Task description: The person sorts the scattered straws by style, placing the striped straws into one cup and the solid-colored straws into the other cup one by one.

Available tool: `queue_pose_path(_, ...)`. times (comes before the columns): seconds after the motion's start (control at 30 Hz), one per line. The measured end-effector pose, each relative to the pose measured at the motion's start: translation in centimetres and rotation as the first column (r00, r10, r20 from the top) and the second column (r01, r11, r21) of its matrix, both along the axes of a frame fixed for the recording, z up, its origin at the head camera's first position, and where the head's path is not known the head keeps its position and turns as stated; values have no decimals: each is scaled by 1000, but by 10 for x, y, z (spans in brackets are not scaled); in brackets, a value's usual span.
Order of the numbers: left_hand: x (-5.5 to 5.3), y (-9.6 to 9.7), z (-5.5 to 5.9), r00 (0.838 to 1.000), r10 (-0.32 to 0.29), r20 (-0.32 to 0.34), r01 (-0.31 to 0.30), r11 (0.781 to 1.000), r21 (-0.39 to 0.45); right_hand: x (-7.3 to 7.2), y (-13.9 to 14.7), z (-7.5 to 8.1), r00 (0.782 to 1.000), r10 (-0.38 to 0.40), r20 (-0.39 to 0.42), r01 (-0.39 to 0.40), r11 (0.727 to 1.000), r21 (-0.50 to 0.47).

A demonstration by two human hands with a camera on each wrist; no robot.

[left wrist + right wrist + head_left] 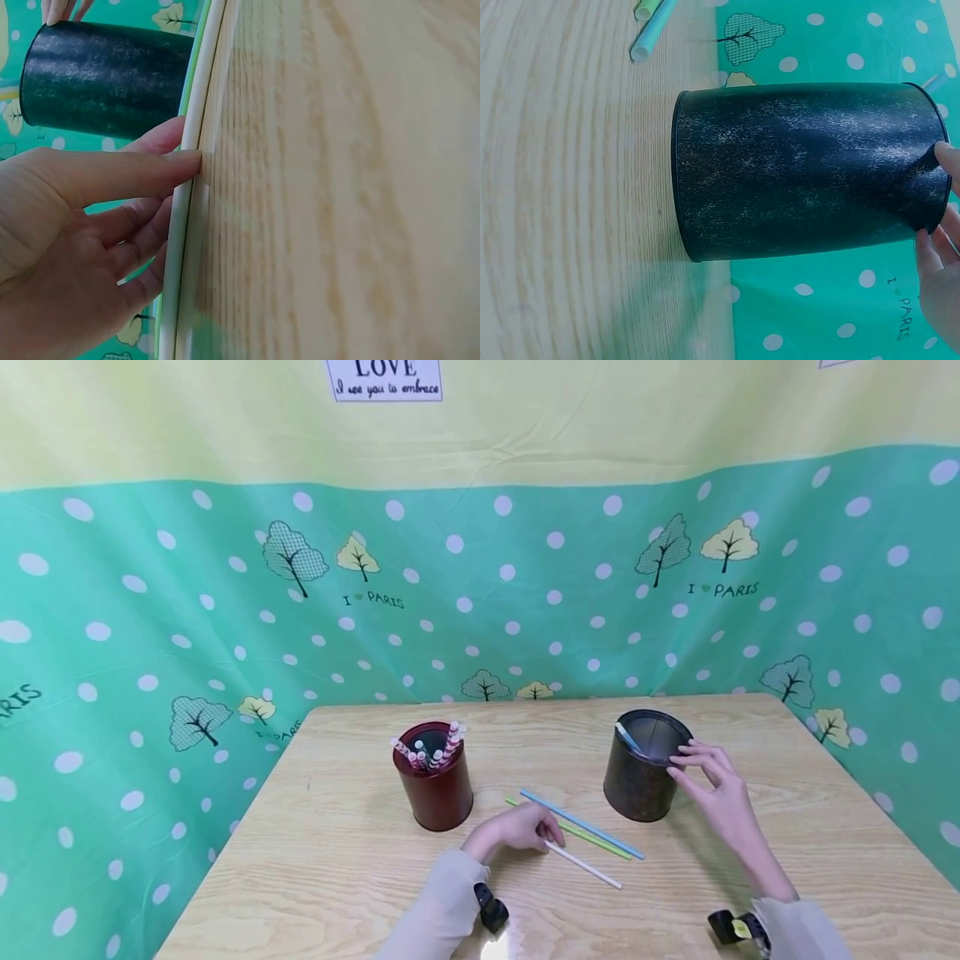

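My left hand (525, 828) is low over the table, its thumb and fingers pinching a white paper straw (588, 867) near one end. In the left wrist view this straw (196, 97) runs along the tabletop past the fingertips. Just beyond it lie a green straw (600, 840) and a blue straw (585, 823), side by side. My right hand (720, 783) holds the rim of a dark cylindrical pot (637, 789) with thumb and fingertips. The pot stands upright, with a blue straw (628, 738) leaning inside. Its dark side (810, 172) fills the middle of the right wrist view.
A dark red pot (442, 797) stands at the left with several striped straws (450, 745) in it. The wooden table (315, 868) ends at the back against a green dotted curtain (420, 643). Black straps (491, 908) with small devices sit at both wrists.
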State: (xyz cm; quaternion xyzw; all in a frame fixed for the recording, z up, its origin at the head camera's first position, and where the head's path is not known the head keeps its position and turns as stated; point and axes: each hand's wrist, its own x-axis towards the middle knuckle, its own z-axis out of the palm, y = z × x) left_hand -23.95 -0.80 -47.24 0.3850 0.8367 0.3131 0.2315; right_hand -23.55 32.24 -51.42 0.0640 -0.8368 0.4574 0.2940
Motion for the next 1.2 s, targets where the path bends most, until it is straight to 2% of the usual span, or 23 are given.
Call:
queue_pose_path(0.23, 1, 0, 0, 1000, -18, -13, 17, 1000, -15, 0, 0, -1, 1000, 1, -11, -1, 1000, 7)
queue_pose_path(0.7, 2, 2, 1, 993, -69, -93, 60, 994, -94, 6, -6, 8, 1000, 24, -18, -25, 1000, -18)
queue_pose_path(0.87, 1, 2, 2, 995, -55, -83, 48, 995, -85, 4, -3, 4, 1000, 15, -6, -15, 1000, -27)
queue_pose_path(1.03, 2, 1, 4, 998, -14, -69, 12, 999, -31, 1, -2, 1, 1000, -9, 1, 9, 1000, -8)
queue_pose_path(1.13, 2, 1, 8, 998, 15, -61, -15, 1000, 6, 3, -4, 5, 1000, 2, -9, -2, 1000, -12)
queue_pose_path(1.2, 3, 2, 11, 998, 31, -54, -30, 999, 27, 6, -6, 10, 999, 37, -18, -38, 999, -37)
